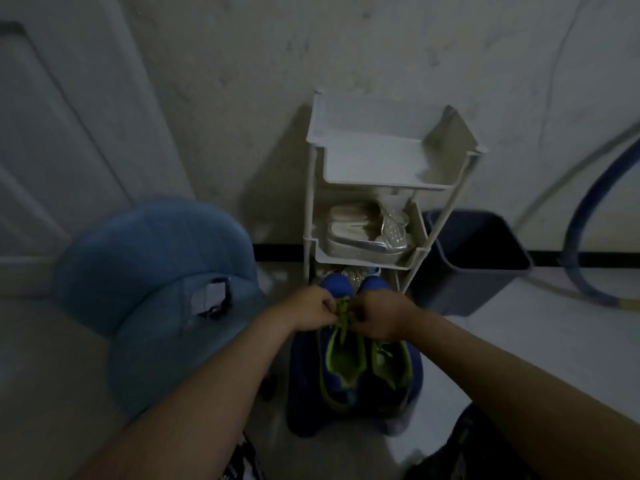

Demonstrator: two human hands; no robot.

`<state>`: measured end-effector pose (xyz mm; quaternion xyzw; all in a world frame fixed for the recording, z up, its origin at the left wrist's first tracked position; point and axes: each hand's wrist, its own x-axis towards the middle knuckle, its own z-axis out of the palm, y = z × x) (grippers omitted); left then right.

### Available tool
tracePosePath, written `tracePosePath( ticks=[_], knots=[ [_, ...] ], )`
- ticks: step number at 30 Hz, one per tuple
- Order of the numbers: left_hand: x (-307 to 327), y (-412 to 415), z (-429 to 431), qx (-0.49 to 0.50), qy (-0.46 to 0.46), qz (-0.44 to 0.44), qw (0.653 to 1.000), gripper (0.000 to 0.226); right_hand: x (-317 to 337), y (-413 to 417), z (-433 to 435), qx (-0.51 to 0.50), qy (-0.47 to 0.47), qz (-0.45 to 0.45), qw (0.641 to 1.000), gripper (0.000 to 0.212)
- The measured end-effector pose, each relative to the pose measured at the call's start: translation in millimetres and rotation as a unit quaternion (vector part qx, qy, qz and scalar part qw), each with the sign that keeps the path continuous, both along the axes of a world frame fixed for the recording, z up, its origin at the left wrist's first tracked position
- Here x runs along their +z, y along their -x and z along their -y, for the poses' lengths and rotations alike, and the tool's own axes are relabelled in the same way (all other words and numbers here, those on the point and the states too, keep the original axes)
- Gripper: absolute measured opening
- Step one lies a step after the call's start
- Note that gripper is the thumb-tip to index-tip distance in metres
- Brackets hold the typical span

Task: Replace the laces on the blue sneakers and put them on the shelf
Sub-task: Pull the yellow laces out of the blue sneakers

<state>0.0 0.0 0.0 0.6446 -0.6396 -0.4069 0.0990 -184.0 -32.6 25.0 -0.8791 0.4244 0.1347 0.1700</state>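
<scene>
2 blue sneakers (343, 367) on floor (519, 341), 6 o'clock of 1 shelf (372, 157). 1 green lace (343, 315) pinched betw. curled fingers of left hand (308, 308) & right hand (382, 315), wrists level. 1 bin (478, 258) at shelf's 3 o'clock

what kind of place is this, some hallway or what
Probably a home entryway or utility corner: a white tiered shoe rack holding pale shoes stands against a bare wall near a white door, and a dark bin sits beside it. Blue sneakers sit on the floor in front.

Left hand (308, 308) and right hand (381, 315) hide ends of the green lace (343, 315); hose (568, 251) cut by right edge
</scene>
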Motion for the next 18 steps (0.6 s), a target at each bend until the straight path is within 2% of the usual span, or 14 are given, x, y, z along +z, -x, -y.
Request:
tracePosePath(
  ticks=[3, 5, 8, 10, 13, 18],
  knots=[
    [0, 8, -13, 0.000, 0.018, 0.001, 1.000, 0.003, -6, 8, -9, -0.004, 0.026, 0.027, 0.999, 0.042],
    [-7, 15, -16, 0.003, 0.028, 0.004, 1.000, 0.017, -13, 12, -11, -0.035, 0.014, 0.070, 0.997, 0.051],
    [-11, 23, -14, 0.009, 0.042, 0.039, 0.998, 0.019, -20, 12, -10, -0.025, 0.021, 0.089, 0.995, 0.062],
    [-14, 23, -9, 0.026, 0.039, 0.036, 0.998, 0.019, -22, 8, -8, -0.025, 0.013, 0.090, 0.996, 0.057],
    [-19, 20, 0, 0.060, 0.016, -0.007, 0.998, 0.011, -30, 3, 3, -0.035, -0.035, 0.104, 0.993, 0.036],
    [-26, 9, 10, -0.001, 0.008, -0.023, 1.000, 0.011, -46, 6, 21, -0.057, -0.066, 0.136, 0.987, 0.025]
  ],
)
